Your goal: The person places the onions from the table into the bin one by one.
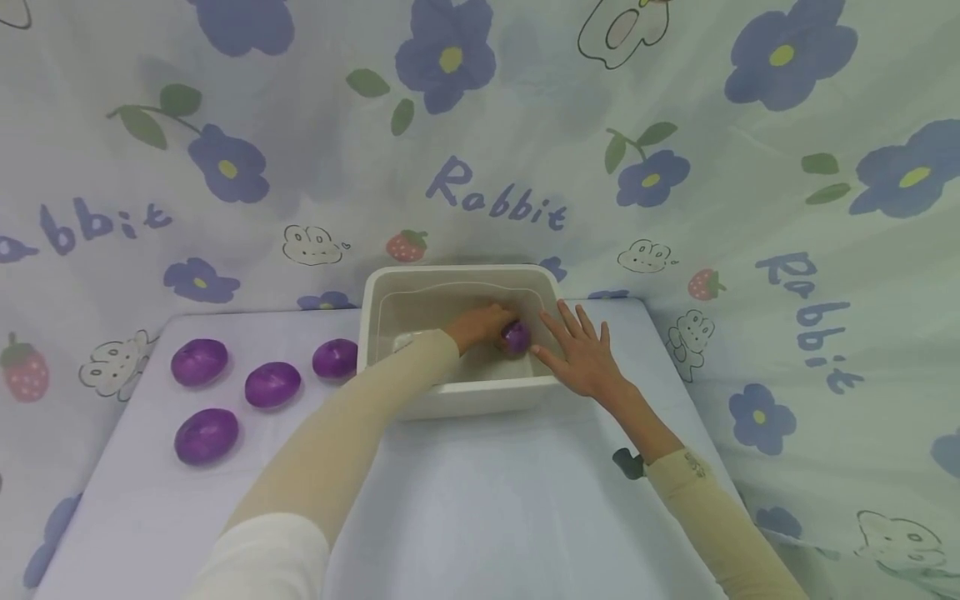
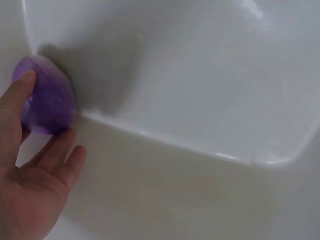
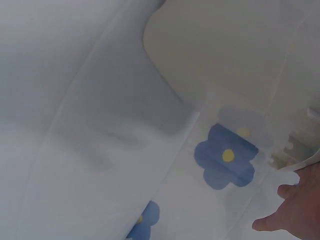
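Note:
My left hand (image 1: 480,325) reaches down inside a white plastic bin (image 1: 465,402) and holds a shiny purple oval object (image 1: 516,337) near its right end. In the left wrist view, the thumb lies across the upper side of the purple oval object (image 2: 47,97), with fingers of the left hand (image 2: 42,175) at its lower edge. Over the bin's right rim is my right hand (image 1: 581,354), its fingers spread and holding nothing. The right wrist view shows part of that right hand (image 3: 295,205) beside the bin's edge.
Several more purple oval objects (image 1: 206,436) lie on the white-covered table (image 1: 480,508) left of the bin; one (image 1: 336,359) sits right beside its left wall. A clear, pale item (image 1: 408,340) shows inside the bin. Behind the table hangs a flower-printed cloth (image 1: 510,125).

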### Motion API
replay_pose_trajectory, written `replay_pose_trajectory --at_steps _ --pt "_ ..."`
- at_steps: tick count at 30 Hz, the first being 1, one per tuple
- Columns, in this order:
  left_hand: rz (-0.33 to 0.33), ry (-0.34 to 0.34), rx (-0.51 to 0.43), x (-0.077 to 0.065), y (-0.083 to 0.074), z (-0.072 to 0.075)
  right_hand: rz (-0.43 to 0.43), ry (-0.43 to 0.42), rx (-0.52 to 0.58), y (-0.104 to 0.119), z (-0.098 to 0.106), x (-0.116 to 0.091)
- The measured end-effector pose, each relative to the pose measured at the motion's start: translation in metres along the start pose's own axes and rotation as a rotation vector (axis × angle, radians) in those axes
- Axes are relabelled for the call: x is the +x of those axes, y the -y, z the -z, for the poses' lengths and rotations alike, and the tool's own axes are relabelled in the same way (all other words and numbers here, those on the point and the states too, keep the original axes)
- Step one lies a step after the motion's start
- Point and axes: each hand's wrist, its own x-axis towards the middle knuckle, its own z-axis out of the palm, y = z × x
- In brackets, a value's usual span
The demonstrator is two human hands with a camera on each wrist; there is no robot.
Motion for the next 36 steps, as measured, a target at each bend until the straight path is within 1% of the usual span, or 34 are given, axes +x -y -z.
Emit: replay_pose_trajectory --at_steps 12,16,18,20,23,25,26,28,30,31,33,34,36 --pt "0.003 -0.004 0.030 0.002 -0.001 0.000 -0.012 0.017 0.004 0.002 0.002 -0.001" --pt "-0.004 -0.004 0.007 0.003 0.000 0.002 -0.016 0.020 0.000 0.002 0.002 -0.001" --pt "-0.028 -0.013 0.003 0.003 0.001 0.006 -0.014 0.021 -0.002 0.002 0.002 0.000" --pt "-0.066 -0.028 0.013 0.002 0.002 0.012 -0.009 0.021 -0.013 0.001 0.002 0.000" --pt "-0.137 -0.052 0.045 -0.001 0.004 0.023 -0.002 0.024 -0.017 0.002 0.003 0.000" --pt "-0.164 -0.057 0.049 -0.005 0.004 0.031 0.003 0.018 -0.019 0.002 0.003 0.000" --pt "-0.172 -0.064 0.038 -0.007 0.005 0.035 0.003 0.017 -0.013 0.002 0.004 0.000" --pt "-0.172 -0.079 -0.028 -0.015 0.005 0.044 0.003 0.014 -0.015 0.002 0.003 0.000" --pt "-0.182 -0.102 -0.128 -0.025 0.005 0.052 0.003 0.009 -0.021 0.002 0.003 -0.001" --pt "-0.191 -0.121 -0.165 -0.030 0.006 0.057 0.003 0.012 -0.024 0.002 0.003 -0.001" --pt "-0.210 -0.162 -0.253 -0.043 0.006 0.068 0.001 0.015 -0.022 0.003 0.003 -0.001" --pt "-0.221 -0.184 -0.283 -0.049 0.008 0.073 0.001 0.017 -0.023 0.003 0.003 -0.001" --pt "-0.227 -0.206 -0.326 -0.064 0.010 0.084 -0.001 0.020 -0.015 0.003 0.003 -0.001"
